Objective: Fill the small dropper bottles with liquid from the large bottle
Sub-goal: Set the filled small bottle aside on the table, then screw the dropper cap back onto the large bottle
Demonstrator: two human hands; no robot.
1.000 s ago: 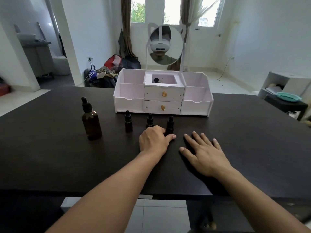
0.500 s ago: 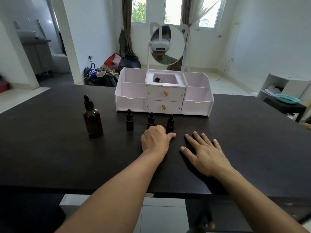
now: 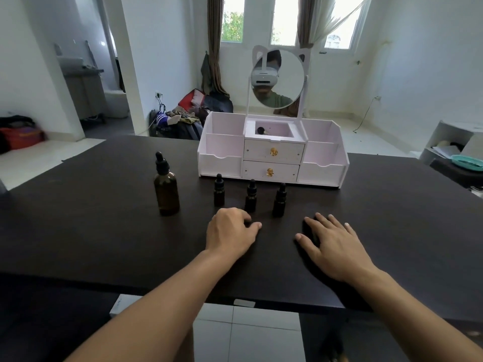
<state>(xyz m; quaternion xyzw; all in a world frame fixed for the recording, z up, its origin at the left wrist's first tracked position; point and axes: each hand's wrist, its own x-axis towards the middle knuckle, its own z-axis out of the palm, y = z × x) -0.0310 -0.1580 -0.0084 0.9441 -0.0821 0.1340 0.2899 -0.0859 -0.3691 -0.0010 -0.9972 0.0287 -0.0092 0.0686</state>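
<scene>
A large brown dropper bottle (image 3: 166, 189) with a black dropper cap stands upright on the dark table (image 3: 78, 218), left of centre. Three small dark dropper bottles stand in a row to its right: left (image 3: 219, 191), middle (image 3: 251, 196), right (image 3: 279, 201), all capped. My left hand (image 3: 230, 232) rests on the table just in front of the left and middle small bottles, fingers curled under, holding nothing. My right hand (image 3: 332, 244) lies flat on the table, fingers spread, to the right of the small bottles.
A white desk organiser (image 3: 271, 155) with two drawers, side bins and a round cat-ear mirror (image 3: 278, 78) stands behind the bottles. A small black item lies in its top tray (image 3: 261, 130). The table's near edge runs just below my forearms.
My left hand has drawn back from the small bottles toward me and to the left, so it no longer covers them. The right hand stays flat. The camera has shifted slightly.
</scene>
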